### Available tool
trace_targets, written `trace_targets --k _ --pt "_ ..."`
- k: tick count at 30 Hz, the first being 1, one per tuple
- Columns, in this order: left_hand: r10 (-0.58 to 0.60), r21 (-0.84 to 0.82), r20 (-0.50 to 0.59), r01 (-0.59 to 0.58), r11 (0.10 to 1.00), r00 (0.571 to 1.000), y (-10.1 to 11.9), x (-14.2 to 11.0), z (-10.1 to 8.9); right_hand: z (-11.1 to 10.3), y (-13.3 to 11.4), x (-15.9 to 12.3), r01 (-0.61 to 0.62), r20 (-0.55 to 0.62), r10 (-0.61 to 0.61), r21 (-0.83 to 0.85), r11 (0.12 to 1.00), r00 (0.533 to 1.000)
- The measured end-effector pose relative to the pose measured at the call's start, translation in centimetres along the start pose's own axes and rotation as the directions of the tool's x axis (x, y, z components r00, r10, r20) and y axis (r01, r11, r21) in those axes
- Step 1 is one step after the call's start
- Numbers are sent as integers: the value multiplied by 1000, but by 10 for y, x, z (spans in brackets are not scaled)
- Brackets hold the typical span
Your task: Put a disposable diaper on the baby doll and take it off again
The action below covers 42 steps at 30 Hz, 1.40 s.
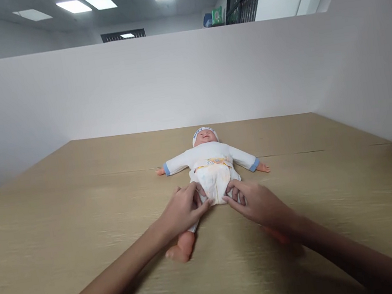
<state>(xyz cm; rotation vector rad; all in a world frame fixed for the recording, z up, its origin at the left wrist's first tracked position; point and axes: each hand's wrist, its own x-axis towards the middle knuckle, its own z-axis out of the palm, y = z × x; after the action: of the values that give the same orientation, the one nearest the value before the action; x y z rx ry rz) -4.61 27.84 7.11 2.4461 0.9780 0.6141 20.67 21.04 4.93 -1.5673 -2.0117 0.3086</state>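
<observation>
A baby doll (pixel 179 161) lies on its back with its arms spread, wearing a white top with blue cuffs and a white printed cap (pixel 204 129). Around its hips is a white diaper (pixel 216 181) with a coloured printed band at the waist. My left hand (pixel 186 206) is closed on the diaper's left leg edge, thumb and fingers pinching. At the opposite leg edge, my right hand (pixel 253 200) pinches the diaper in the same way. One bare doll foot (pixel 182 248) shows below my left hand; the other leg is mostly hidden behind my right arm.
The doll rests on a wide wood-coloured table (pixel 80 213) with a seam running across it. A white partition (pixel 171 82) rises along the table's far edge, and a pale wall (pixel 372 71) stands at the right. Beyond the partition is a green package (pixel 216 15).
</observation>
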Motion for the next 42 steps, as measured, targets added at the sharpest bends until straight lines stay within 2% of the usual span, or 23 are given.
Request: trace_targets --k 3,7,11,16,20,23,26,29,32,37,39,42 --pt "-21 35 -18 22 999 1000 1 10 9 8 0 3 12 -64 -17 -81 997 998" --pt "10 32 -22 -10 999 1000 -1 10 15 19 -2 -4 66 -129 -80 -116 991 988" --pt "57 11 -53 -56 998 997 -5 6 16 21 -2 -10 71 -167 -81 -64 995 983" --pt "119 -73 -148 -131 989 982 -7 4 16 20 -9 -15 52 -176 -50 10 999 983" --pt "132 -75 -99 -140 987 986 -6 4 15 18 -17 -18 57 -160 -49 50 997 986" --pt "78 -94 -75 -85 992 994 -5 5 16 20 -20 -17 50 -157 -44 38 998 987" --pt "-44 -239 -130 11 971 991 -5 6 19 22 -18 -13 -36 -144 45 62 997 989" --pt "-121 -438 -156 41 898 980 -9 7 25 17 -13 -8 -173 -132 206 226 959 970" --pt "-155 -570 -182 25 821 971 -15 8 31 2 -8 -4 -231 -94 282 360 904 955" --pt "-297 -595 -169 143 791 940 -17 3 33 -22 -1 -5 -250 1 263 316 915 965" --pt "-300 -569 -137 173 804 944 -15 1 29 -24 -1 -7 -241 16 247 286 928 969" --pt "-246 -494 -66 182 850 967 -10 2 21 -20 -7 -8 -226 24 227 241 944 974"
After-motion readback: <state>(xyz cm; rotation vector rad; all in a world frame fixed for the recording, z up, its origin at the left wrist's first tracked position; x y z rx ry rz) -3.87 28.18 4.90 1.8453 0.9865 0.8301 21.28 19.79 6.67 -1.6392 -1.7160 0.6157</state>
